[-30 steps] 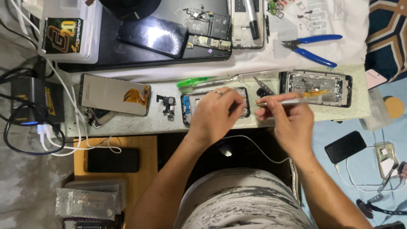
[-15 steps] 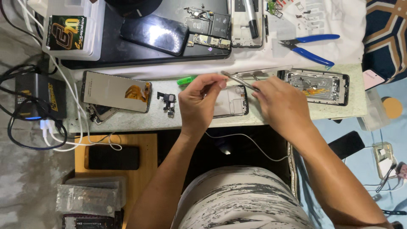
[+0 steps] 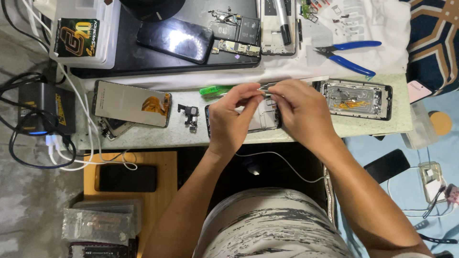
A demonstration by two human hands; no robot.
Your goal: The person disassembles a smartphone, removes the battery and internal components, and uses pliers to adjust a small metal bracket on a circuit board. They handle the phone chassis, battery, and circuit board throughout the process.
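Hands: my left hand (image 3: 233,119) and my right hand (image 3: 299,112) meet over the workbench, fingertips almost touching.
Left hand: fingers curled in a pinch at the tips — whatever sits between them is too small for me to tell.
Right hand: closed around thin metal tweezers (image 3: 264,86), whose points stick out toward my left fingertips.
Opened phone: the phone frame (image 3: 266,117) lies flat on the pale green mat (image 3: 363,126), directly under both hands, mostly covered by them.
Beside my left hand: a green-handled screwdriver (image 3: 214,90) just above my knuckles, a small black camera part (image 3: 190,114) to the left, then a detached screen (image 3: 131,103) with an orange ribbon.
Beside my right hand: a second stripped phone frame (image 3: 356,99) — near my wrist, not touching it.
Farther back: blue-handled pliers (image 3: 349,53) on white cloth, a dark phone (image 3: 174,39) on the black tray.
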